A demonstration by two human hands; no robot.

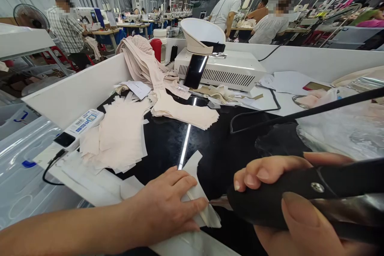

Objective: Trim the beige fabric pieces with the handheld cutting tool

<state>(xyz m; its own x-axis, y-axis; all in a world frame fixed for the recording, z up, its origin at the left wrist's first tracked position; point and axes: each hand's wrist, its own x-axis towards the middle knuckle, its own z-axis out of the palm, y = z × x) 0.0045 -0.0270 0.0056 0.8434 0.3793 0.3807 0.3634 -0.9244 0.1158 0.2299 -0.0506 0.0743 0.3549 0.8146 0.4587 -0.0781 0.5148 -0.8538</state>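
My left hand (168, 204) lies with its fingers spread on a narrow pale fabric piece (193, 164) at the front of the black tabletop (222, 144). Under those fingers, part of the fabric is hidden. Close to the camera on the right, my right hand (270, 168) is wrapped around a tool with a thick black handle (270, 204), which has a round screw and a shiny metal part. Its rounded front end is just right of the fabric piece; its far end runs out of view. Left of centre sits a loose stack of pale pink fabric pieces (120, 136).
More layered fabric (183, 110) lies behind. A phone (196, 71) leans against a vented white machine (222, 72). A white power bank (84, 124) sits on the left edge. A black rod (324, 108) crosses above plastic bags (339, 128). People work at sewing machines beyond.
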